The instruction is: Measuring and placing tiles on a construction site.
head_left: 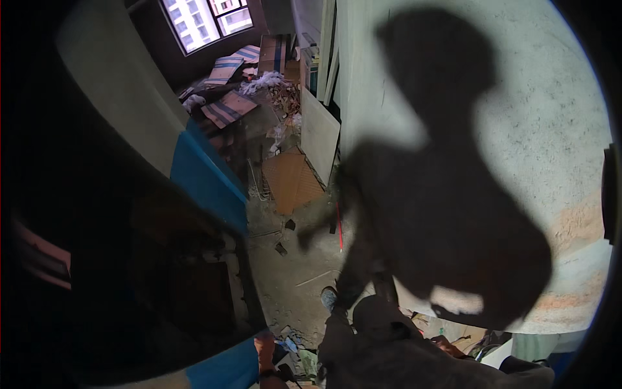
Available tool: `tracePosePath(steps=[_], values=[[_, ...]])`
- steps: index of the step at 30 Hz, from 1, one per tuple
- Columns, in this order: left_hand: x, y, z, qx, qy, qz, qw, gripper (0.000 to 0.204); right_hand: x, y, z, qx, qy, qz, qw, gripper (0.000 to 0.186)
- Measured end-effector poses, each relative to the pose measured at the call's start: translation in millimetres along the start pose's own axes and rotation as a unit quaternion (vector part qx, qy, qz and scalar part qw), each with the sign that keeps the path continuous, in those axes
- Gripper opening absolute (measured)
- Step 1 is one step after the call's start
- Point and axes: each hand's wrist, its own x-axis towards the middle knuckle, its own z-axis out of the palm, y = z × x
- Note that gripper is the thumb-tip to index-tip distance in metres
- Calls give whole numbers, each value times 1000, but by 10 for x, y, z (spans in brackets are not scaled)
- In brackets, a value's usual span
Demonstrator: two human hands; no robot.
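My left hand (264, 350) hangs low at the bottom edge, beside the blue-painted lower part of the wall (223, 371). A dark band shows near its wrist; its fingers are too dim to make out. On the other side of my body, my right hand (447, 346) is low, close to a pale panel and loose clutter. Shade hides its fingers and anything in them. Between the hands, my dark-clothed legs stand on the dusty floor, one shoe (329, 297) pointing forward.
A brown patterned sheet (291, 181) lies ahead, near a leaning white board (319, 133) and a thin red rod (339, 227). Flattened cardboard (229, 108) and plastic scraps (262, 82) litter the floor below the window (206, 23). A rough pale wall (538, 97) carries my shadow.
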Motion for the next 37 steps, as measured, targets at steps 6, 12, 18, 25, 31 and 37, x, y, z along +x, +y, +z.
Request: tracePosePath(steps=[6, 12, 18, 25, 31, 37], values=[[2420, 2697, -1007, 63, 275, 196, 939, 18, 491, -1537, 166, -2, 119, 89, 989, 16], [3713, 5075, -2668, 225, 501, 309, 776, 39, 2087, -1955, 2, -5, 80, 58, 995, 14], [4831, 6516, -3778, 331, 631, 388, 585, 51, 3839, -3625, 19, -125, 48, 53, 990, 16], [5596, 7093, -4533, 481, 670, 298, 481, 52, 4511, -7052, -498, -5, 127, -34, 991, 15], [6191, 6938, -4528, 516, 694, 178, 469, 56, 5619, -6789, -1079, -82, 141, -265, 950, 13], [6125, 7014, -4643, 558, 690, 193, 418, 61, 5596, -7608, -764, -20, 178, -39, 983, 18]])
